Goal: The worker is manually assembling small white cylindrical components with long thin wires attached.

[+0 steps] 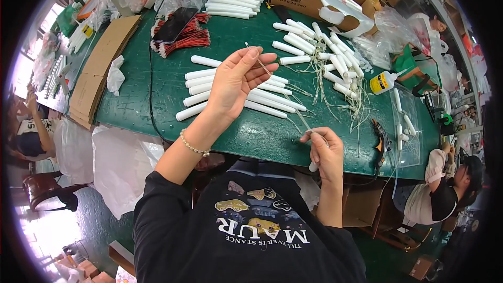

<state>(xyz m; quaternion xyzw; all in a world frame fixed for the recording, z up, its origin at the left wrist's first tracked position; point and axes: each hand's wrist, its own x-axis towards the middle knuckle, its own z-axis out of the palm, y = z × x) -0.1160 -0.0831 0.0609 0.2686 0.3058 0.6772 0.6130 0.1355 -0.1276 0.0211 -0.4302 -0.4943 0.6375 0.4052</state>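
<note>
Above the green table, my left hand [238, 81] is closed in a pinch on a thin pale strip [304, 121]. Its top end pokes out above my thumb, and it slants down toward my right hand [326, 152]. That hand is closed around the lower end, and the tip of a small white cylinder [313, 167] shows beneath its fingers. Whether strip and cylinder are joined is hidden. Behind my left wrist lie several long white tubes [196, 98] in a row, with thin wires at their right ends. Shorter white tubes [293, 47] with tangled pale wires [361, 112] are heaped beyond my right hand.
A dark phone [175, 25] rests on bundled red wires [183, 42]. More white tubes [233, 5] lie near an open cardboard box [314, 0]. To the right are a yellow-labelled glue bottle [381, 82] and a black-orange tool [381, 144]. Another person [445, 188] sits at the right.
</note>
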